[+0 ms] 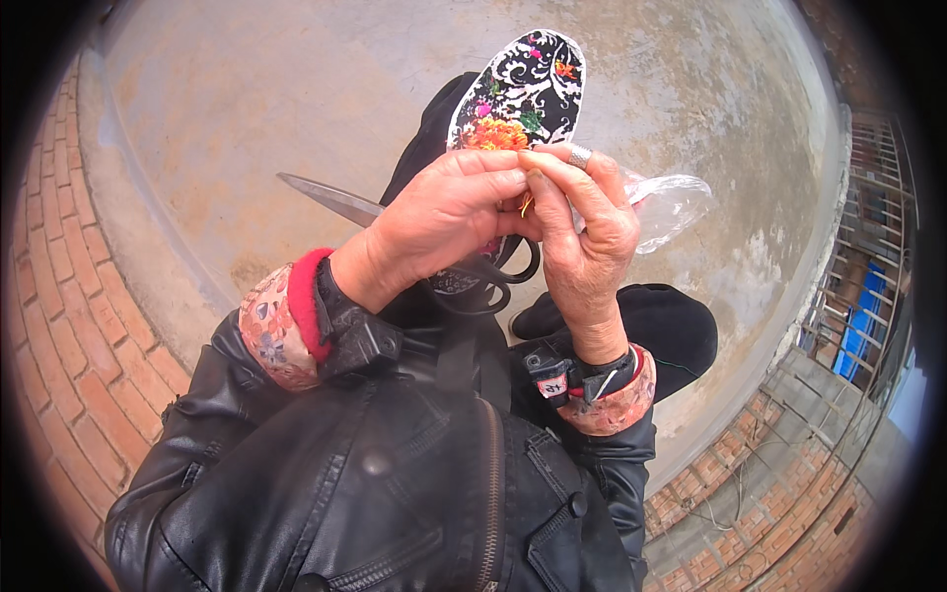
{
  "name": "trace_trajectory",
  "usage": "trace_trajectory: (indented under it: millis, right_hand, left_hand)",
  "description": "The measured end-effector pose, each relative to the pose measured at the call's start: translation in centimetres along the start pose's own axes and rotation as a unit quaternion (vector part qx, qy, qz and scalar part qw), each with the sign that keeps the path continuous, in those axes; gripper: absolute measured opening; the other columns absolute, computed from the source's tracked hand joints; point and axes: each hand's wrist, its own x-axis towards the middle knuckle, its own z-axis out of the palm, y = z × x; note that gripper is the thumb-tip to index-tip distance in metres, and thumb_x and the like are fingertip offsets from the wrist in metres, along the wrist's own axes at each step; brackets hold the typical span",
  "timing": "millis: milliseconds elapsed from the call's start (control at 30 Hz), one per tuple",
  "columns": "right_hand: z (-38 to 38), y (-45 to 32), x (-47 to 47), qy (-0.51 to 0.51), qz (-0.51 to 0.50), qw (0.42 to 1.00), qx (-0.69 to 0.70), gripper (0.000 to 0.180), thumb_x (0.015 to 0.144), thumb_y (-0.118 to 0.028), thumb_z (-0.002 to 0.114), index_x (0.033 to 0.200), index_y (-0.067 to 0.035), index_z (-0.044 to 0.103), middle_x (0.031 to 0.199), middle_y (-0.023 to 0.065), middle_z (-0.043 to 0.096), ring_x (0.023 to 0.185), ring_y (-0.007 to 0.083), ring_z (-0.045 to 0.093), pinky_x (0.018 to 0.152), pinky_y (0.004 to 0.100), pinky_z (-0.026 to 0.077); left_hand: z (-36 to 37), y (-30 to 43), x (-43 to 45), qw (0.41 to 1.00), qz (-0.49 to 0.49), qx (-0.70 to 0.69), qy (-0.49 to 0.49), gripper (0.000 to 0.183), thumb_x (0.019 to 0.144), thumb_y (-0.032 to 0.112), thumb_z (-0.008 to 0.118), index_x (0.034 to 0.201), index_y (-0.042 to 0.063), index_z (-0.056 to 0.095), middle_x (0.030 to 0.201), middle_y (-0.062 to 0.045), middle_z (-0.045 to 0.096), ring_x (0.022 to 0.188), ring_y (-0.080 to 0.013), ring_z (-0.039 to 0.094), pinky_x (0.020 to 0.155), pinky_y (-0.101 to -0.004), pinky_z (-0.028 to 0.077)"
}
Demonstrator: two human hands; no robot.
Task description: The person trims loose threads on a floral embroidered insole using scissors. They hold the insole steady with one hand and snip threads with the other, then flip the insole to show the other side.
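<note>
My left hand [436,214] and my right hand [588,211] meet at the fingertips, pinching something too small to make out. A short tuft of orange-yellow thread [526,205] hangs between them. On my right hand sits a dimpled metal thimble ring [580,156]. Just beyond the fingers, an embroidered shoe insole [551,96] rests over my knee, black and white with orange, pink and green stitching; my hands cover its middle. Below my left hand lie large scissors [325,196], blades pointing left and black handles near my lap.
A clear plastic bag [669,211] is to the right of my right hand. Around me is a stained concrete floor [281,96], bordered on the left by brick paving [74,296]. A metal railing [880,214] and brickwork [769,503] stand at the right.
</note>
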Motion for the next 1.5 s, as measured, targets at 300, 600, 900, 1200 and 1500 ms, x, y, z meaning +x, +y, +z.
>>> trace_trajectory:
  millis: [300,600,900,1200,1500]
  right_hand:
    - [-0.3,1.0,0.0,0.016,0.086,0.985,0.149,0.014,0.077,0.000,0.072,0.090,-0.004,0.073,0.090,0.0084,0.066,0.083,0.0191,0.062,0.074,0.0292,0.049]
    - [-1.3,0.1,-0.3,-0.032,0.194,0.924,0.328,0.025,0.098,-0.015,0.051,0.110,-0.001,0.068,0.104,0.0065,0.065,0.096,0.0122,0.057,0.087,0.0264,0.045]
    - [-0.8,0.0,-0.7,0.028,0.017,0.996,0.081,0.027,0.078,0.006,0.068,0.103,-0.004,0.071,0.090,0.0054,0.062,0.087,0.0157,0.059,0.073,0.0270,0.048]
    - [-1.5,0.3,-0.3,-0.007,-0.127,0.978,-0.164,0.032,0.068,-0.001,0.073,0.100,-0.006,0.071,0.089,0.0084,0.062,0.080,0.0257,0.057,0.068,0.0363,0.048]
    - [-1.4,1.1,-0.2,0.048,-0.122,0.987,-0.091,0.026,0.067,-0.003,0.076,0.092,-0.008,0.072,0.076,0.0043,0.056,0.072,0.0207,0.054,0.064,0.0323,0.046]
  left_hand:
    - [0.0,0.2,0.1,0.998,-0.037,0.018,0.038,0.031,0.099,0.019,0.051,0.117,-0.005,0.058,0.104,-0.013,0.064,0.094,-0.0197,0.063,0.086,-0.0352,0.052]
    - [0.1,0.8,-0.2,0.998,-0.041,0.003,0.038,0.021,0.096,0.017,0.058,0.107,0.000,0.062,0.087,-0.006,0.063,0.073,-0.0116,0.060,0.069,-0.0293,0.052]
    - [0.4,0.3,-0.2,0.998,-0.015,-0.005,0.060,0.018,0.096,0.015,0.058,0.103,0.000,0.064,0.088,-0.002,0.061,0.077,-0.0097,0.058,0.068,-0.0275,0.050]
    - [0.4,0.3,0.0,0.998,-0.011,0.020,0.056,0.024,0.098,0.013,0.051,0.114,-0.002,0.061,0.101,-0.007,0.064,0.088,-0.0140,0.062,0.081,-0.0307,0.052]
    - [0.3,0.2,0.0,0.996,-0.034,0.060,0.050,0.030,0.098,0.020,0.052,0.114,-0.003,0.061,0.105,-0.010,0.064,0.095,-0.0172,0.062,0.086,-0.0320,0.051]
